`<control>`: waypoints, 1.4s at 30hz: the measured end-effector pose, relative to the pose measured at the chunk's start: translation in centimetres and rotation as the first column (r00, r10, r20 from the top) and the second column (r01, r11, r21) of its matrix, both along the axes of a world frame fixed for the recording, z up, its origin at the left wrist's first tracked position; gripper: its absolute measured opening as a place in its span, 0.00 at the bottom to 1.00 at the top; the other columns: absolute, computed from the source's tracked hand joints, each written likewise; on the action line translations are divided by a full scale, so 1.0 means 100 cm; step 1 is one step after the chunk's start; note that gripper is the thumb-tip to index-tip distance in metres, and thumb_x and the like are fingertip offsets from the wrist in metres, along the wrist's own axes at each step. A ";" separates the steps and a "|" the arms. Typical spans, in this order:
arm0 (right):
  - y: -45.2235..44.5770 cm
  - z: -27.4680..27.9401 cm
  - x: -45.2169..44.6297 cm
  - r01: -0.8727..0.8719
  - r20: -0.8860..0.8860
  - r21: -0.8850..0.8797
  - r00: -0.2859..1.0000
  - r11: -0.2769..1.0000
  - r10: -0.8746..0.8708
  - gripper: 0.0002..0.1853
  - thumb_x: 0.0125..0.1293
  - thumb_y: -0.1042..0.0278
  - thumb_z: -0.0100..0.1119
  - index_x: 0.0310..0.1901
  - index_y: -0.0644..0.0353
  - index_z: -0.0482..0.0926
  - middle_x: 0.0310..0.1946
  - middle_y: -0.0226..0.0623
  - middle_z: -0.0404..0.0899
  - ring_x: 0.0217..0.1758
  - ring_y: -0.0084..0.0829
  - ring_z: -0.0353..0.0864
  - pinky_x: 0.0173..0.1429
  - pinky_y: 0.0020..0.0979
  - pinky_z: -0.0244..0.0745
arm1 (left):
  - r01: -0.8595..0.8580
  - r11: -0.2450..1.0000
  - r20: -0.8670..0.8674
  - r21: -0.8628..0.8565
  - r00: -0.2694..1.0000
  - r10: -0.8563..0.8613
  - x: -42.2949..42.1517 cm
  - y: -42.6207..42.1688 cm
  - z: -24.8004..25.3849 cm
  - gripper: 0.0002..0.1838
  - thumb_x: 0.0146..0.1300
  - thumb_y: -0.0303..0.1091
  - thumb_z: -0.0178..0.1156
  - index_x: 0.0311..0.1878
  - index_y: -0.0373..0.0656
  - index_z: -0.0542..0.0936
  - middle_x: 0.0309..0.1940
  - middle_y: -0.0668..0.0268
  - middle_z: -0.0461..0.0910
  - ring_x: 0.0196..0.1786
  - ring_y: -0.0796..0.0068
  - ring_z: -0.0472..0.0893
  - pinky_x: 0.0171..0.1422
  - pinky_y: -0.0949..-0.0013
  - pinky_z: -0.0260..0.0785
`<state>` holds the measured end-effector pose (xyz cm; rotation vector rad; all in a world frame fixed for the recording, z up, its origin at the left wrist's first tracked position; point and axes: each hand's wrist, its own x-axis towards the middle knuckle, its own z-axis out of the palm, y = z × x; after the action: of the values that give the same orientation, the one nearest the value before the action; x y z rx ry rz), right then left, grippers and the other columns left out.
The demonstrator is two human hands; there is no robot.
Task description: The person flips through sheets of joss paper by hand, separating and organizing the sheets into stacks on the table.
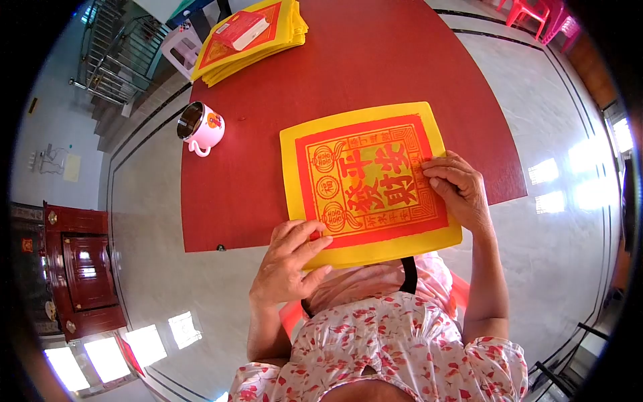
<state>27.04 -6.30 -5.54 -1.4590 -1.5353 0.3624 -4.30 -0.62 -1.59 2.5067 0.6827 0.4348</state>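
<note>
A yellow sheet (pixel 368 181) with a red printed square and gold characters lies at the near edge of the red table, its lower edge jutting past it. My left hand (pixel 293 258) rests at the sheet's lower left corner, fingers spread over the surface, thumb near the edge. On the right side of the sheet, my right hand (pixel 459 187) has its fingertips and thumb drawn together on the printed border. Whether it pinches the paper is too small to tell.
The red table (pixel 248 147) bears a pink cup (pixel 202 128) at its left edge. Farther back, a stack of yellow sheets (pixel 288 33) carries a red packet (pixel 240 30). Pink chairs (pixel 528 15) stand at the far right, a staircase (pixel 114 87) at the upper left.
</note>
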 end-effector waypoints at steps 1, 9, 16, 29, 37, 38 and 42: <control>0.000 0.001 0.000 -0.010 -0.004 0.007 1.000 1.000 0.010 0.07 0.54 0.82 0.58 0.36 0.66 0.82 0.37 0.39 0.82 0.42 0.35 0.80 0.49 0.33 0.77 | 0.000 1.000 0.000 0.000 1.000 0.000 -0.001 0.001 -0.001 0.21 0.47 0.35 0.67 0.45 0.37 0.80 0.52 0.59 0.74 0.54 0.59 0.71 0.60 0.58 0.62; -0.001 -0.002 0.001 0.005 -0.107 -0.049 0.994 0.999 -0.010 0.07 0.55 0.83 0.57 0.36 0.66 0.82 0.37 0.39 0.82 0.42 0.34 0.80 0.47 0.32 0.77 | -0.032 0.998 0.172 -0.061 0.984 0.042 -0.006 0.005 -0.016 0.17 0.52 0.35 0.65 0.44 0.37 0.80 0.46 0.58 0.78 0.49 0.59 0.74 0.53 0.62 0.66; 0.000 0.003 0.003 -0.031 -0.056 -0.014 0.998 0.999 0.031 0.08 0.55 0.83 0.56 0.37 0.67 0.81 0.37 0.39 0.82 0.42 0.33 0.81 0.47 0.32 0.77 | -0.021 1.000 0.118 0.013 0.993 0.020 0.000 0.002 -0.005 0.13 0.52 0.32 0.64 0.40 0.37 0.81 0.45 0.58 0.78 0.48 0.59 0.75 0.53 0.62 0.66; -0.004 0.003 0.008 -0.090 -0.366 -0.137 0.930 0.986 0.034 0.25 0.71 0.49 0.42 0.41 0.66 0.81 0.40 0.40 0.81 0.44 0.33 0.80 0.49 0.31 0.75 | -0.187 0.977 0.330 -0.100 0.920 0.210 0.006 0.004 -0.025 0.06 0.56 0.28 0.63 0.31 0.36 0.78 0.33 0.63 0.80 0.38 0.65 0.78 0.42 0.67 0.69; -0.008 -0.003 0.016 -0.195 -0.607 -0.175 0.793 0.965 0.050 0.40 0.56 0.29 0.50 0.45 0.68 0.76 0.42 0.34 0.76 0.45 0.28 0.77 0.47 0.28 0.75 | -0.356 0.871 0.435 -0.338 0.762 0.480 0.005 0.000 -0.031 0.09 0.60 0.28 0.61 0.29 0.31 0.75 0.28 0.61 0.79 0.30 0.74 0.76 0.33 0.75 0.67; -0.008 -0.008 0.018 -0.240 -0.488 -0.030 0.851 0.970 0.195 0.34 0.57 0.36 0.58 0.44 0.68 0.76 0.43 0.34 0.76 0.45 0.28 0.77 0.46 0.28 0.75 | -0.369 0.861 0.438 -0.351 0.748 0.499 0.006 0.000 -0.031 0.09 0.60 0.28 0.61 0.29 0.31 0.76 0.27 0.61 0.78 0.30 0.75 0.75 0.33 0.75 0.66; -0.008 0.000 0.010 -0.225 -0.444 -0.064 0.879 0.972 0.174 0.20 0.60 0.57 0.64 0.43 0.69 0.77 0.43 0.34 0.76 0.45 0.26 0.77 0.46 0.27 0.75 | -0.332 0.851 0.482 -0.406 0.713 0.509 0.002 -0.002 -0.037 0.08 0.60 0.28 0.62 0.34 0.32 0.76 0.36 0.60 0.77 0.33 0.75 0.75 0.34 0.76 0.66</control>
<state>28.07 -7.09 -5.49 -1.1989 -1.3122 0.8558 -4.13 -0.79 -5.24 1.7663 0.9829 1.1214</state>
